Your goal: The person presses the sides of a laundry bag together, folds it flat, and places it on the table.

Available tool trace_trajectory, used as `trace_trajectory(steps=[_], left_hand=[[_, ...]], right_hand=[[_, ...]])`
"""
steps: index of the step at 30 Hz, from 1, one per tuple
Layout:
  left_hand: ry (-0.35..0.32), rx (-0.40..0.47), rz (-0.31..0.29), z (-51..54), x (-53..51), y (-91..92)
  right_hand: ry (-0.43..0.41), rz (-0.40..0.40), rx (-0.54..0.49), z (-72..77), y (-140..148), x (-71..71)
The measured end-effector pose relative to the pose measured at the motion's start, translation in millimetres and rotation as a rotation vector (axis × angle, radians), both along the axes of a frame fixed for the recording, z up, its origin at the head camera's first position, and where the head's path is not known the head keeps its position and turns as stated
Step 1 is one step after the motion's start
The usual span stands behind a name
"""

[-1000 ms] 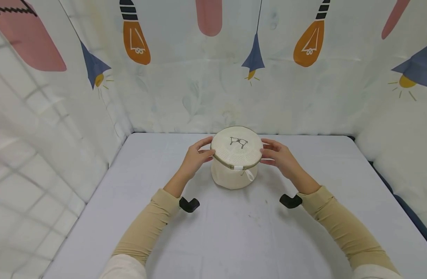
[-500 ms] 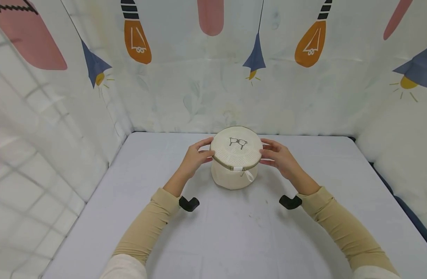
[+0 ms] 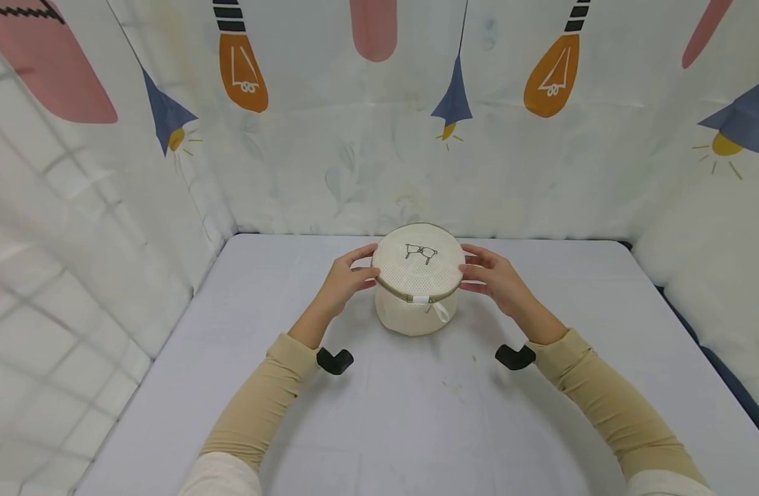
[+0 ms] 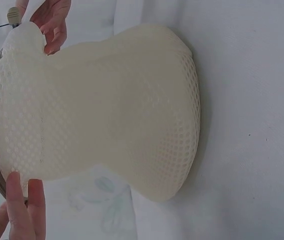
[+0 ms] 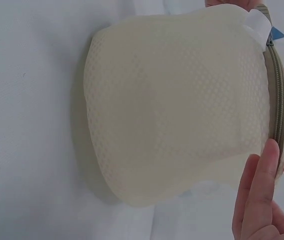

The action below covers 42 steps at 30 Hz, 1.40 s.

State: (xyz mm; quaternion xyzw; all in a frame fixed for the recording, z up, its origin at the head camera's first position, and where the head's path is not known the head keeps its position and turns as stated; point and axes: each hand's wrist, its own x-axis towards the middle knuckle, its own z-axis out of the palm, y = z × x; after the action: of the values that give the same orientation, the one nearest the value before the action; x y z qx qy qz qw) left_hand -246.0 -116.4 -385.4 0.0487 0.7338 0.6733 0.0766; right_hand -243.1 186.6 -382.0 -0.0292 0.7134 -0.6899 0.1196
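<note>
A cream mesh laundry bag with a round lid stands upright near the back of the table. Glasses are drawn in dark lines on its top, and a zipper runs round the rim. A white loop hangs at the front. My left hand holds the rim from the left side, fingers against the mesh wall. On the opposite side my right hand grips the rim, its thumb near the top edge and its fingers along the wall. The mesh sags inward between rim and base; the inside is hidden.
The bag stands on a white-covered table. Behind it hangs a pale curtain printed with bulbs and lamps, close to the table's back edge. Similar cloth encloses the left and right sides. Each wrist carries a black mount.
</note>
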Motion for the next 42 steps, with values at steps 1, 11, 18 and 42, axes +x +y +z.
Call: trace_trajectory(steps=[1, 11, 18, 42], left_hand=[[0.001, -0.002, 0.000, 0.0, -0.2, 0.0], [-0.011, 0.004, 0.004, -3.3, -1.3, -0.2], [-0.004, 0.012, 0.007, -5.1, 1.6, -1.2], [-0.027, 0.013, 0.004, -17.5, 1.8, -2.4]], right_hand=[[0.001, 0.000, -0.001, -0.1, 0.1, -0.5], [-0.018, 0.011, -0.025, -2.1, 0.8, -1.6], [-0.025, 0.016, -0.029, -6.2, -0.2, -3.1], [-0.046, 0.020, -0.039, -21.2, -2.2, -4.5]])
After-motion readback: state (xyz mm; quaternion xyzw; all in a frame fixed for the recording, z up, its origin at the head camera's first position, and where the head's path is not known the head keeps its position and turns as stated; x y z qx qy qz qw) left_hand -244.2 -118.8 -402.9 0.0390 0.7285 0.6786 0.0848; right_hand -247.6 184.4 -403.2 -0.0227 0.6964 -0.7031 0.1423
